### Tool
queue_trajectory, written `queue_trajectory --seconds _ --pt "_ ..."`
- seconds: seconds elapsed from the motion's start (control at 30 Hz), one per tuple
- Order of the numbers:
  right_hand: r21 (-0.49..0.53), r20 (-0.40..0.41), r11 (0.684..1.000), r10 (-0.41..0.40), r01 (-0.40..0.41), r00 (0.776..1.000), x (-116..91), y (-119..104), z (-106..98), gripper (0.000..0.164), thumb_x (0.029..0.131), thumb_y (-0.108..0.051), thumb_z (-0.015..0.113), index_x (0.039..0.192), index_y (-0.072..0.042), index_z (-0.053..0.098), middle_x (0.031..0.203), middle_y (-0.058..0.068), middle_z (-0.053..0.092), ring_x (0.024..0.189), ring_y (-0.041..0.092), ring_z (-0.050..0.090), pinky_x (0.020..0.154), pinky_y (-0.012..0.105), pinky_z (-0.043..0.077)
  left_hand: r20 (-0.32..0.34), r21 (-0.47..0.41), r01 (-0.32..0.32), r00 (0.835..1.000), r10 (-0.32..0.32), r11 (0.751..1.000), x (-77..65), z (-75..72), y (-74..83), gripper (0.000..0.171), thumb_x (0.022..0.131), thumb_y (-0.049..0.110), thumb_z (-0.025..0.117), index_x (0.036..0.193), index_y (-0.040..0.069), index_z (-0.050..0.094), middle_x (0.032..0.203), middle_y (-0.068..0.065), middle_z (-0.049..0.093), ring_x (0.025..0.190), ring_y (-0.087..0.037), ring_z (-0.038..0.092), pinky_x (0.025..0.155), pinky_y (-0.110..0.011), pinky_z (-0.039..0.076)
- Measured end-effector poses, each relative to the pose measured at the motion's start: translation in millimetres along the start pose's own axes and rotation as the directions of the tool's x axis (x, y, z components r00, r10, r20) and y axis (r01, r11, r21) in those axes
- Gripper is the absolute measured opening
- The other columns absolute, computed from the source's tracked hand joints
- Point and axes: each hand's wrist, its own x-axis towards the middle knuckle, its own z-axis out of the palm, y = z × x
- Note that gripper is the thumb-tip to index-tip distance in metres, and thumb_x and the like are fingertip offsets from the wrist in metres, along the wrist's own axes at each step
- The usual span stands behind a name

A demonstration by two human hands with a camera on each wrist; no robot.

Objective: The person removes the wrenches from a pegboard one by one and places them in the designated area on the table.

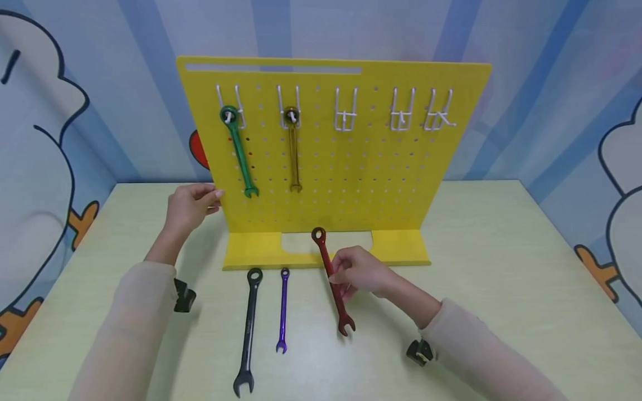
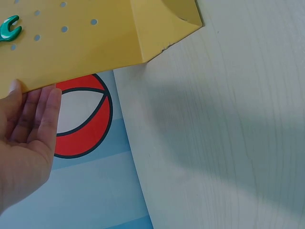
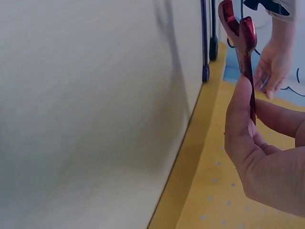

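My right hand (image 1: 362, 271) pinches a red combination wrench (image 1: 325, 256) around the middle of its shank. The wrench is raised over the table, ring end tilted toward the board and open end toward me; its open jaw (image 3: 244, 36) shows large in the right wrist view. At the left edge of the yellow pegboard (image 1: 341, 195), my left hand (image 1: 193, 205) grips the board, thumb at the front and fingers behind. A green wrench (image 1: 239, 150) hangs from the leftmost hook, and a gold wrench (image 1: 293, 153) from the second one.
A black wrench (image 1: 249, 328) and a smaller purple wrench (image 1: 283, 312) lie on the pale table (image 1: 481, 267) before the board's base (image 1: 251, 253). Three white hooks (image 1: 346, 114) to the right carry nothing. Behind stands a blue patterned wall (image 1: 321, 28).
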Motion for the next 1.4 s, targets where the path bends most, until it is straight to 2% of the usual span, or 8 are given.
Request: queue_trajectory --seconds 0.17,0.37,0.6,0.63,0.73,0.93,1.23,1.4 --pt "0.015 0.029 1.0 0.021 -0.021 0.999 -1 7 9 0.005 0.085 0.007 0.056 0.082 0.007 0.052 0.064 0.012 0.053 0.048 0.019 0.057 0.053 0.042 0.055 0.039 -0.044 0.059 0.998 -0.057 0.997 -22.2 -7.4 30.1 0.043 0.082 0.04 0.06 0.113 0.01 0.064 0.105 -0.008 0.063 0.089 -0.017 0.062 0.072 -0.023 0.053" --pt "-0.001 0.044 0.999 0.051 -0.051 0.998 -4 15 22 0.009 0.084 0.009 0.057 0.08 0.006 0.05 0.062 0.013 0.055 0.046 0.02 0.059 0.048 0.039 0.054 -0.021 0.045 -0.036 0.999 0.037 0.998 12.1 3.7 -20.1 0.055 0.075 0.057 0.055 0.112 0.018 0.064 0.101 -0.001 0.064 0.084 -0.014 0.063 0.063 -0.019 0.053" --pt "-0.045 0.072 0.997 0.068 -0.065 0.995 -9 18 30 0.01 0.082 0.01 0.058 0.077 0.005 0.051 0.058 0.013 0.056 0.046 0.022 0.06 0.044 0.037 0.053 -0.027 0.066 -0.038 0.999 0.039 0.997 10.7 4.2 -16.3 0.051 0.078 0.054 0.054 0.112 0.017 0.064 0.101 -0.001 0.064 0.084 -0.014 0.064 0.066 -0.022 0.054" --pt "-0.041 0.08 0.997 0.071 -0.068 0.994 -9 19 31 0.01 0.082 0.01 0.058 0.076 0.005 0.051 0.058 0.013 0.057 0.046 0.023 0.06 0.044 0.037 0.053 -0.043 0.072 -0.051 0.998 0.054 0.996 20.8 7.1 -30.5 0.053 0.075 0.058 0.054 0.111 0.02 0.064 0.099 0.002 0.064 0.082 -0.011 0.063 0.064 -0.02 0.054" --pt "-0.033 0.094 0.996 0.088 -0.086 0.992 -10 20 33 0.012 0.081 0.011 0.058 0.074 0.006 0.05 0.055 0.015 0.057 0.045 0.025 0.061 0.045 0.037 0.053 -0.035 0.06 -0.03 0.999 0.032 0.998 18.1 6.1 -25.8 0.05 0.076 0.055 0.056 0.11 0.02 0.064 0.1 0.002 0.064 0.083 -0.012 0.063 0.062 -0.018 0.053" --pt "-0.008 0.065 0.992 0.125 -0.125 0.99 -8 23 39 0.013 0.08 0.012 0.058 0.073 0.006 0.05 0.055 0.017 0.058 0.046 0.027 0.061 0.044 0.036 0.053 0.028 -0.031 0.045 0.999 -0.044 0.999 -7.1 -3.5 9.1 0.047 0.079 0.046 0.06 0.114 0.015 0.063 0.105 -0.004 0.063 0.087 -0.015 0.063 0.063 -0.018 0.053" --pt "0.019 0.051 0.992 0.125 -0.126 0.991 -4 25 46 0.012 0.079 0.012 0.059 0.072 0.007 0.051 0.055 0.02 0.059 0.047 0.029 0.062 0.043 0.035 0.053 -0.025 0.068 -0.03 0.999 0.032 0.997 19.1 6.9 -28.2 0.054 0.075 0.057 0.054 0.113 0.019 0.064 0.103 0.0 0.064 0.086 -0.014 0.063 0.068 -0.023 0.054" --pt "0.029 0.061 0.991 0.129 -0.131 0.99 -4 26 48 0.012 0.079 0.012 0.059 0.072 0.008 0.051 0.055 0.019 0.059 0.048 0.029 0.063 0.044 0.035 0.053 -0.02 0.035 0.002 1.0 -0.002 0.999 7.4 3.5 -12.5 0.05 0.076 0.053 0.057 0.111 0.019 0.064 0.101 0.0 0.063 0.084 -0.013 0.063 0.063 -0.017 0.053"
